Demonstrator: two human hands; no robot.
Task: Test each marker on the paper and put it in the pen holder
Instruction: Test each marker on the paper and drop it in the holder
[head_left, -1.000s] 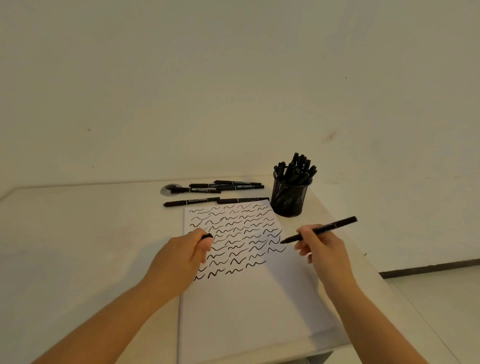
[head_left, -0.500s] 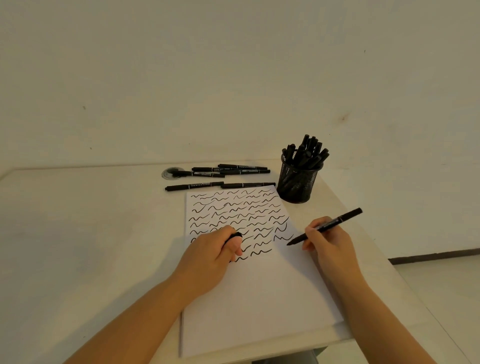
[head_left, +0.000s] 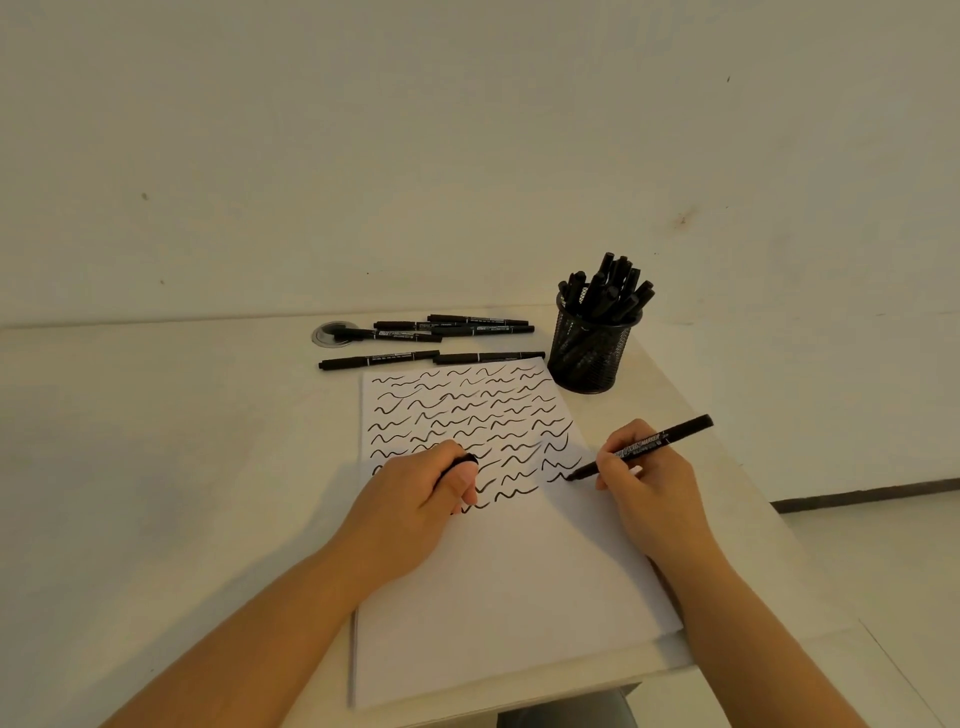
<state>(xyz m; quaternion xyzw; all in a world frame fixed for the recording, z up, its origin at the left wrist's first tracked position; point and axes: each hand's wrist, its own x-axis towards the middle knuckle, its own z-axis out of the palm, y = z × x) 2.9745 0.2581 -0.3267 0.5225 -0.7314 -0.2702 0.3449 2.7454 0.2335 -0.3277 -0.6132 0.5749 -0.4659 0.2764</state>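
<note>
— What is the right hand (head_left: 655, 493) doing?

— Its fingers are curled round a slim black marker with white lettering on its barrel (head_left: 642, 448), in a writing grip. The tip touches the white sheet of paper covered in black wavy strokes (head_left: 498, 571), at the right end of the lowest squiggle, just left of the fingers; the capless tail slants up and away to the right.

— And the left hand (head_left: 410, 504)?

— It rests on the paper, well to the left of the right hand, fingers folded over a small black cap (head_left: 464, 461) (only its end peeks out beside the thumb). The squiggles run out from under and beyond both hands; the part of the sheet nearer the wrists is blank.

— Where does the marker go?

— The round black wire-mesh pen holder (head_left: 589, 353) stands on the pale bench (head_left: 156, 467) beyond the right hand, just off the paper's far right corner, crowded with black markers standing upright.

— Any others?

— A loose group of black markers (head_left: 431, 338) lies flat on the bench beyond the left hand, past the paper's far edge. One of them has its end over a round grey disc set in the bench (head_left: 332, 333).
</note>
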